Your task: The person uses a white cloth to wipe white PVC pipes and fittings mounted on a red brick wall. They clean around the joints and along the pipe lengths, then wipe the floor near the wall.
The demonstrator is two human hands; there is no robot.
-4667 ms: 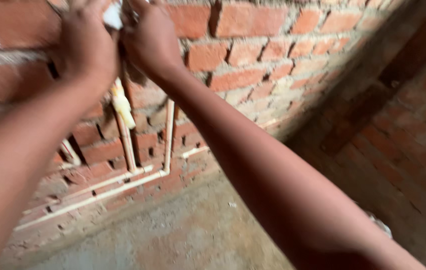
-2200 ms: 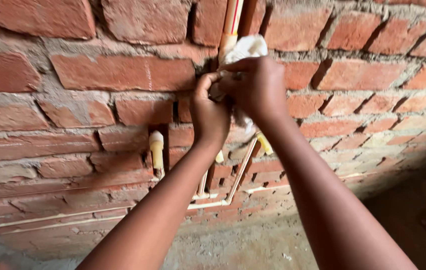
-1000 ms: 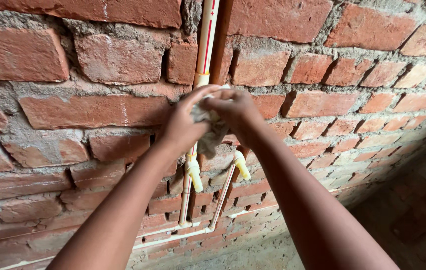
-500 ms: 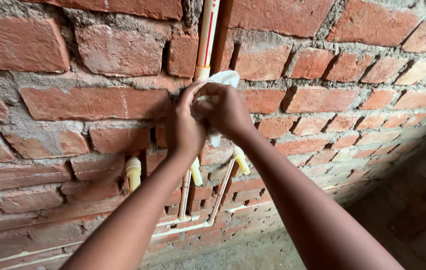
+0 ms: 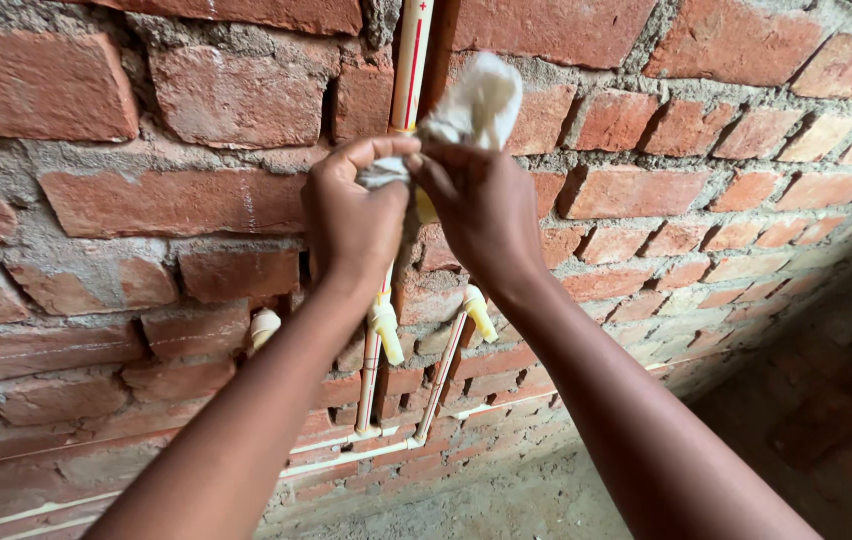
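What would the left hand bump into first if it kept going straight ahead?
Probably the cream pipe set in the brick wall. The left hand pinches the white cloth right at that pipe, though how close it is cannot be told.

The rag is soft, crumpled white cloth, matt. The pipe looks like smooth cream plastic with a slight sheen, as do the stubby pipe ends lower down. The wall is rough, matt red brick with coarse grey mortar
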